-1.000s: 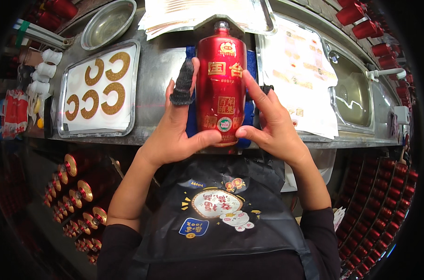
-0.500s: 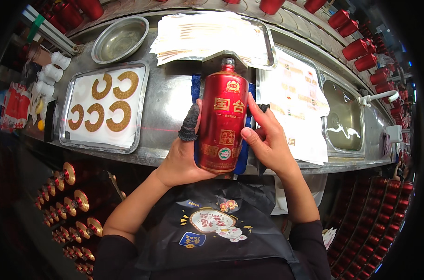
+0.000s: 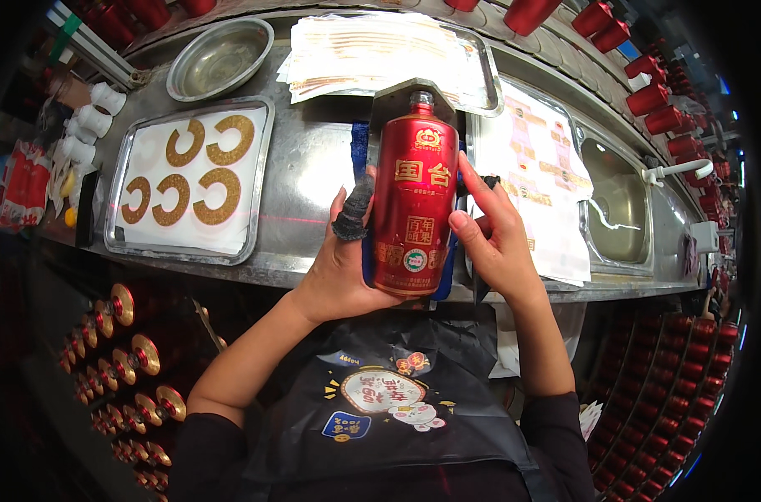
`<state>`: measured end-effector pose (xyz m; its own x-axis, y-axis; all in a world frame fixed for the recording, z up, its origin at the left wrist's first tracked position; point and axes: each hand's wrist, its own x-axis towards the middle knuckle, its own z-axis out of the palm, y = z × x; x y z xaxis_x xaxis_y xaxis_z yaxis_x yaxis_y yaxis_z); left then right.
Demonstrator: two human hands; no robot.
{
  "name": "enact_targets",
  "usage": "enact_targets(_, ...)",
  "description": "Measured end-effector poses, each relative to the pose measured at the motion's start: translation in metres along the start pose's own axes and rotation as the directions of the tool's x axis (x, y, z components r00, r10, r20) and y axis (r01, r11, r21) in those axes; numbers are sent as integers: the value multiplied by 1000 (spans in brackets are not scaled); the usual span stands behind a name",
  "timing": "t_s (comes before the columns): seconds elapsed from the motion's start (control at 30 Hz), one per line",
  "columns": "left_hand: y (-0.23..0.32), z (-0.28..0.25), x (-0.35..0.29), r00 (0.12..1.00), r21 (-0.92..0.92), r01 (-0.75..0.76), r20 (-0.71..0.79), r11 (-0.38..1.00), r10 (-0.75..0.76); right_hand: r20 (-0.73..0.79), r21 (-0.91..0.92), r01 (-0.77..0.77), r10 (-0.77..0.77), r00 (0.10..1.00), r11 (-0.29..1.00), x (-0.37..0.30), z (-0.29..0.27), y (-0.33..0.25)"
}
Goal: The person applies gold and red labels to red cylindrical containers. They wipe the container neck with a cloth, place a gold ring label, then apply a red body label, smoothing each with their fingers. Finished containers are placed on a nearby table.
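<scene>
A red bottle (image 3: 416, 201) with gold lettering stands tilted in my hands, its bare neck at the far end. My left hand (image 3: 334, 280) grips its lower left side from below, with a dark wrap (image 3: 353, 211) around the thumb. On the bottle's right side, my right hand (image 3: 504, 243) rests its thumb and fingertips along the edge, a dark band on one finger. Behind the bottle is a dark angled metal holder (image 3: 389, 105) with blue cloth (image 3: 359, 151) beside it, partly hidden.
To the left lies a metal tray (image 3: 262, 167) with gold C-shaped labels (image 3: 217, 197) on white paper. Beyond are a metal bowl (image 3: 221, 60) and stacked label sheets (image 3: 372, 54). At right are more label sheets (image 3: 527, 226) and a sink (image 3: 611, 201). Red bottles (image 3: 125, 305) fill racks below.
The whole view has shifted slightly. Both hands have carried the bottle a little to the right and away. My grip looks much the same.
</scene>
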<state>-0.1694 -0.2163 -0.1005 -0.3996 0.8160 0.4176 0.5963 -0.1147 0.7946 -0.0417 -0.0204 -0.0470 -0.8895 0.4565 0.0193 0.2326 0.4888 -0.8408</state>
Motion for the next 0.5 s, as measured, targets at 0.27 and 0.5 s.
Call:
enact_targets(0.27, 6, -15, 6, 999, 32, 30, 38, 999, -32, 56, -318, 146, -135, 989, 937, -11, -2, -27)
enact_targets(0.5, 7, -15, 13, 998, 139, -9, 59, 990, 1, 128, -335, 112, -73, 989, 935, 0, -2, -32)
